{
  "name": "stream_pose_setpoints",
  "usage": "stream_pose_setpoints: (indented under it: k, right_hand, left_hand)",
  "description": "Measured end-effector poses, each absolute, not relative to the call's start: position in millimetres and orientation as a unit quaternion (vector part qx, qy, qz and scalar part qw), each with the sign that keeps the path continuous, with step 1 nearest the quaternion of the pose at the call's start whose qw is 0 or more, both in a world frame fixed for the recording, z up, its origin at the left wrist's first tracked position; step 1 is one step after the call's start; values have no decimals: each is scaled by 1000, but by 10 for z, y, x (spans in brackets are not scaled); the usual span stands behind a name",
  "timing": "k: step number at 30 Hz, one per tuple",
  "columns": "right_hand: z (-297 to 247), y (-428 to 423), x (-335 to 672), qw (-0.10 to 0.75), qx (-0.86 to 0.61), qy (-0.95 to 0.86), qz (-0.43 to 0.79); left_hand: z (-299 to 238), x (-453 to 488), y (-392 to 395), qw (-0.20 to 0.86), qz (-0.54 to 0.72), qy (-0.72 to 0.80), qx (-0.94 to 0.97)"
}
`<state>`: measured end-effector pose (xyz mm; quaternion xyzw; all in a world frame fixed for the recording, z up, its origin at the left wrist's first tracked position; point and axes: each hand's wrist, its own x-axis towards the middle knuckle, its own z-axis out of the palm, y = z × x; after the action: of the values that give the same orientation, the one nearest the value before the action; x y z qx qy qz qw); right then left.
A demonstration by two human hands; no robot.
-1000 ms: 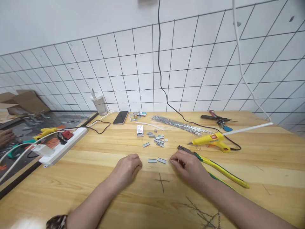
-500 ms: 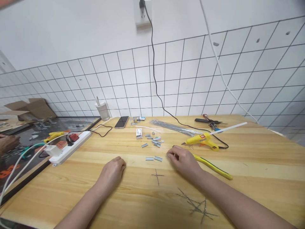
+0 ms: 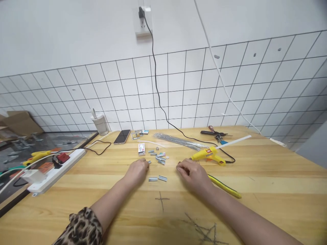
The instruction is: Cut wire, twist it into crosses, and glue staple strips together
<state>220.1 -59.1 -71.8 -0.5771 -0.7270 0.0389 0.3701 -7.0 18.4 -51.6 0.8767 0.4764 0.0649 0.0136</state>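
left hand (image 3: 138,171) at a short silver metal strip (image 3: 150,162), just beside the loose pile of silver strips (image 3: 160,158) on the pale wooden counter (image 3: 114,217). fingers curled; can't tell if clamped on it. right hand (image 3: 193,173) near the yellow glue gun (image 3: 203,154), partly hiding yellow-green pliers (image 3: 224,186); fingers bent, contents unclear. risks: weak pinch drops the strip; careless reach knocks the pile; right knuckles brush the nozzle, burn if hot.
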Motion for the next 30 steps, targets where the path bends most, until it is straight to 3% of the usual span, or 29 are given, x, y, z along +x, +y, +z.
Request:
stream_pose_setpoints:
  k: [11,16,21,24,30]
  right_hand:
    - [-678,-764,1964,279,-575,-763,103]
    - [-580,-735,1854,176,-619,-748,159]
    - [-560,-568,1744,109,-639,-747,147]
    - [-609,-502,1746,117,-631,-752,148]
    - [-685,-495,1861,212,-588,-764,163]
  left_hand:
    - [-499,-112,-59,108,156,410,892]
    - [-560,-239,-66,226,177,394,873]
    - [-612,-220,-36,260,166,399,864]
    - [-628,-211,-61,262,168,395,865]
    - [-674,-199,-113,290,235,391,841]
